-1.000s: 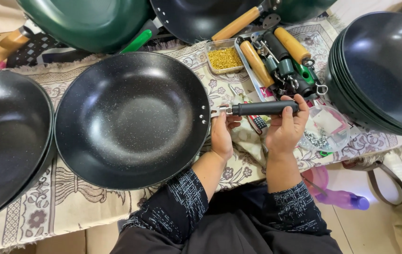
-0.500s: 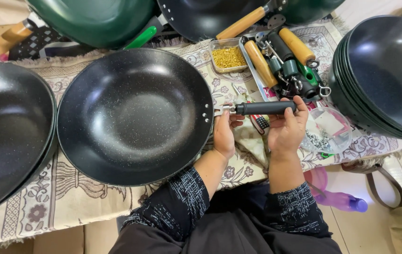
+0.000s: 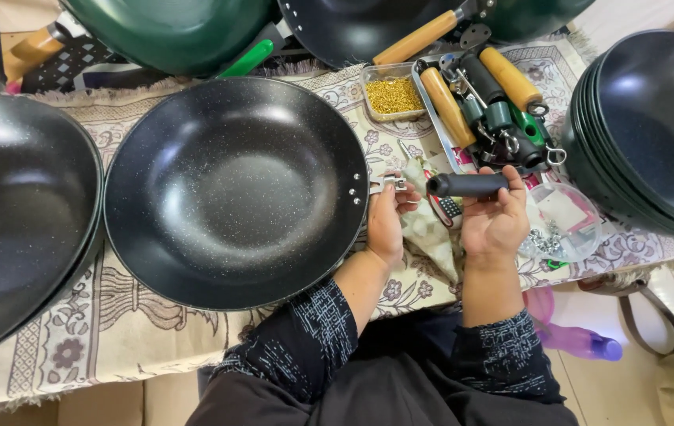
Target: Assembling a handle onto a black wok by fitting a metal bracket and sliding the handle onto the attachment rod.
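Note:
A black speckled wok [image 3: 234, 189] lies on a patterned cloth in front of me. My left hand [image 3: 385, 221] pinches the small metal bracket [image 3: 391, 183] at the wok's right rim. My right hand [image 3: 496, 217] grips a black handle [image 3: 467, 185], held level a short gap to the right of that bracket, apart from the wok.
Another black wok [image 3: 13, 213] overlaps at the left. A stack of dark woks [image 3: 652, 134] fills the right. A tray [image 3: 425, 99] of wooden, black and green handles and a tub of gold screws [image 3: 392, 95] lie behind. A clear bowl of metal parts [image 3: 561, 225] sits by my right hand.
The black handle was joined to the wok's bracket; now my right hand has drawn it away to the right, leaving a gap. My left hand stays at the bracket.

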